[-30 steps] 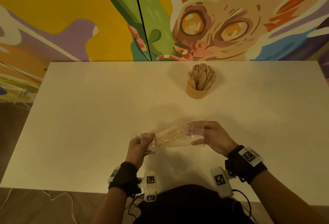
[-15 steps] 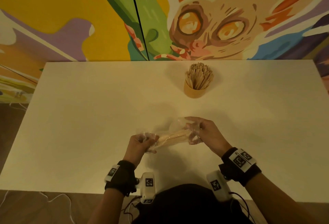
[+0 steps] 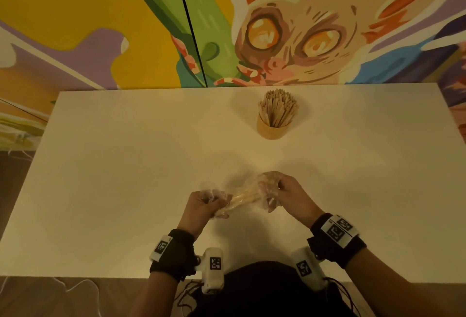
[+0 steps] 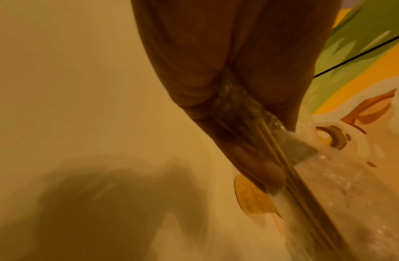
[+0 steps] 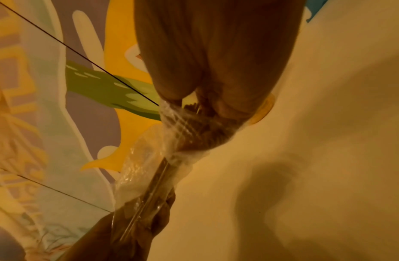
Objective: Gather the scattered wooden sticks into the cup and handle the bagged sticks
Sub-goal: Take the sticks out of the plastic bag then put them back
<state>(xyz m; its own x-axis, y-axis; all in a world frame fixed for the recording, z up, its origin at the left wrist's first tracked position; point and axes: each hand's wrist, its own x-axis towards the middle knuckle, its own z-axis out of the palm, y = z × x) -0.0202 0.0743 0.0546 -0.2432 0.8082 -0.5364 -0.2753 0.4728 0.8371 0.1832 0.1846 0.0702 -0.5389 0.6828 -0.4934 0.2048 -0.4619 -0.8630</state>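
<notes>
A clear plastic bag of wooden sticks [image 3: 245, 197] hangs just above the white table [image 3: 100, 190], stretched between both hands. My left hand [image 3: 211, 199] grips its near-left end, crumpled plastic bunched in the fingers. My right hand [image 3: 273, 190] pinches the far-right end through the film. In the left wrist view the bagged sticks [image 4: 290, 180] run out from between thumb and fingers. The right wrist view shows the bag [image 5: 169, 159] twisted around the bundle. A tan cup [image 3: 273, 128] packed with upright sticks [image 3: 278, 107] stands at the table's far middle.
A painted mural wall [image 3: 277, 34] rises right behind the table's far edge. The table's near edge [image 3: 75, 275] lies just below my wrists, with wooden floor and thin cables [image 3: 75, 289] beyond it.
Both hands have drawn closer together and tilted the bag, its right end now higher and farther. The plastic has bunched up more at both ends. The cup has not moved.
</notes>
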